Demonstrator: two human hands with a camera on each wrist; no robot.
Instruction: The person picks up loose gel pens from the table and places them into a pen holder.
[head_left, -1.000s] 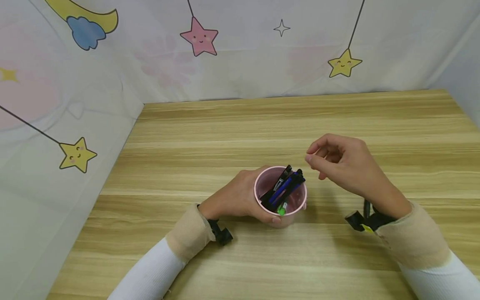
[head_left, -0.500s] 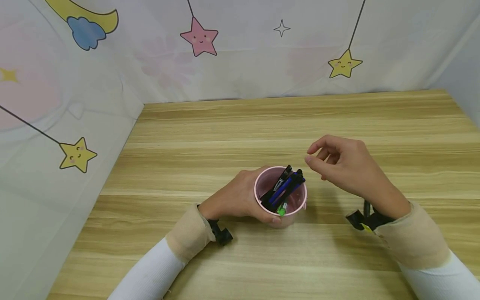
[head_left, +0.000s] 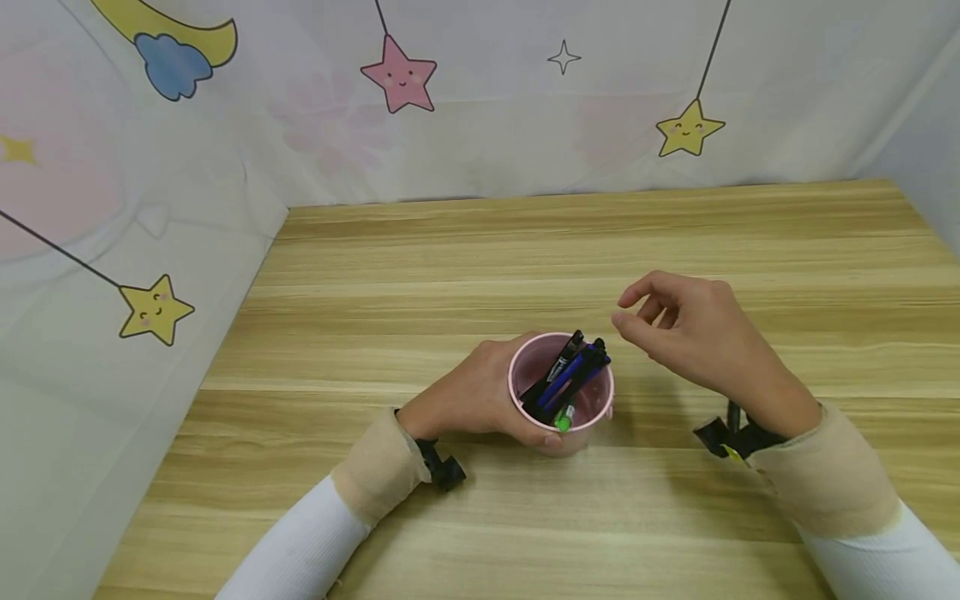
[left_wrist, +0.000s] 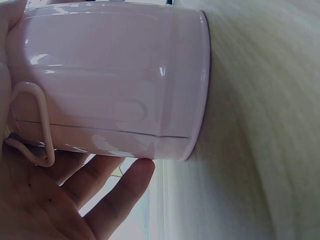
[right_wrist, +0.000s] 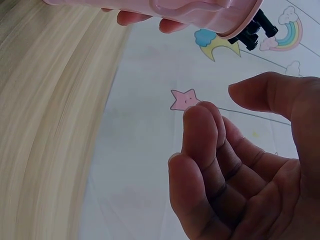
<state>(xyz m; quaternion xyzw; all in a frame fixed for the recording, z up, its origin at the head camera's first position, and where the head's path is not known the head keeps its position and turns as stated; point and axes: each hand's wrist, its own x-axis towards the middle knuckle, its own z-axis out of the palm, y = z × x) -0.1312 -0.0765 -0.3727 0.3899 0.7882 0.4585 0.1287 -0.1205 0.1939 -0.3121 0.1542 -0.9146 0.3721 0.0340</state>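
Note:
A pink cup (left_wrist: 115, 65) stands upright on the wooden table, and my left hand (head_left: 483, 387) grips it from its left side, thumb at the near wall. Inside lean several black and blue pens (head_left: 566, 375), their tops at the far right of the rim. A green-tipped pen (head_left: 564, 419) lies lower, near the front. In the left wrist view a pink loop (left_wrist: 46, 120) sticks out from the cup wall beside the palm. Right of the cup, my right hand (head_left: 686, 329) hovers with loosely bent fingers, thumb and fingertips apart, holding nothing.
The wood-grain table (head_left: 420, 275) reaches back to a white cloth backdrop (head_left: 487, 142) printed with stars and a moon. Another cloth wall (head_left: 82, 400) borders the left side. Small black cameras are strapped to both wrists.
My right hand has shifted very slightly, and its thumb and index finger are a little farther apart. The left hand, cup and pens have stayed put.

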